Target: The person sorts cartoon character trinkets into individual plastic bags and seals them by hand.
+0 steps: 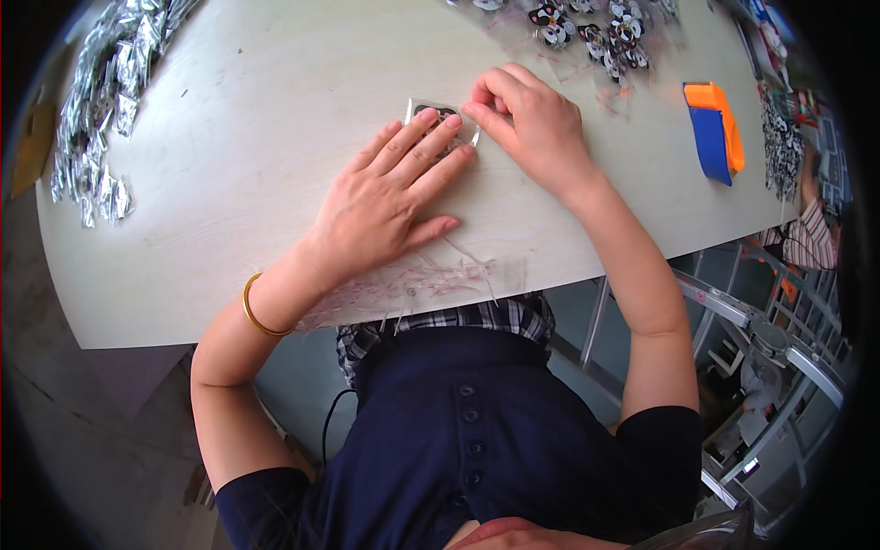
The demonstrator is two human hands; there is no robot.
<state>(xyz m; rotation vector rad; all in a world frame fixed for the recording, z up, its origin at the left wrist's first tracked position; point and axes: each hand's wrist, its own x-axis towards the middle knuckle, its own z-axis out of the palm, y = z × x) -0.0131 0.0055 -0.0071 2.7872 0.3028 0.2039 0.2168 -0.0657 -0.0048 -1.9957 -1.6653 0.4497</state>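
The left hand, fingers a bit apart, is pressing, not gripping, likely pinning the clear bag; the right hand is pinching its corner.

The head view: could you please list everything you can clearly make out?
Clear packet: one, black-and-white contents, under left fingers
Silvery packets: many, table's far left
Bagged panda pieces: several, black-and-white, table's far side
Tool: one, orange and blue, table's right
Clear strips: uncountable, pink-marked, near edge
Table: one, pale, centre
Metal framework: count unclear, silver, lower right
Co-worker: one, striped clothing, far right
Cable: one, black, below table
Bracelet: one, gold, left forearm
Clothing: navy top, lower centre
Left hand: one, bare, on packet
Right hand: one, bare, at packet's right edge
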